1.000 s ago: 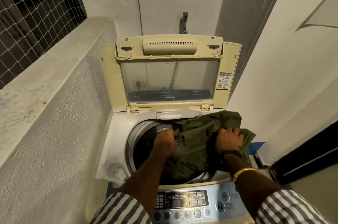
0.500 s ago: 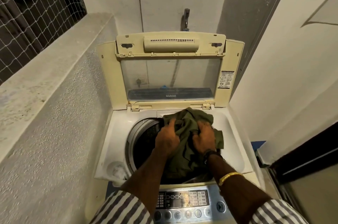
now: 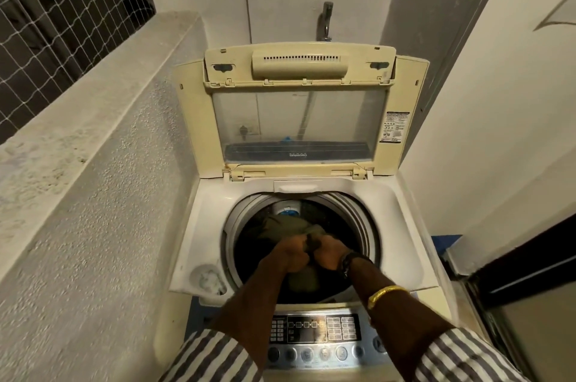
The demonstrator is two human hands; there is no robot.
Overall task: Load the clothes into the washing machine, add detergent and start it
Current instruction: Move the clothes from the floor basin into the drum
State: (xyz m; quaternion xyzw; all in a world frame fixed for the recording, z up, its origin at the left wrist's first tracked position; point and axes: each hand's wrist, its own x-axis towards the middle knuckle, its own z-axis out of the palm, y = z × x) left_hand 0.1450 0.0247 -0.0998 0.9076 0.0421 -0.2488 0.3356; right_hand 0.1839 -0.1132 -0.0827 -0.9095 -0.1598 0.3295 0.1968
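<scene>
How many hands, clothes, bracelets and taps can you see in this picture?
Hands: 2, the left hand and the right hand, both gripping the cloth
green garment: 1
gold bracelet: 1
tap: 1
Total: 5

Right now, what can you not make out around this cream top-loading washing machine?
Head view:
Floor of the dark drum: hidden by the olive-green garment that the left hand and right hand grip.
Labels on the grey control panel: blurred, partly behind forearms.
Print on the white lid sticker: too small.
</scene>
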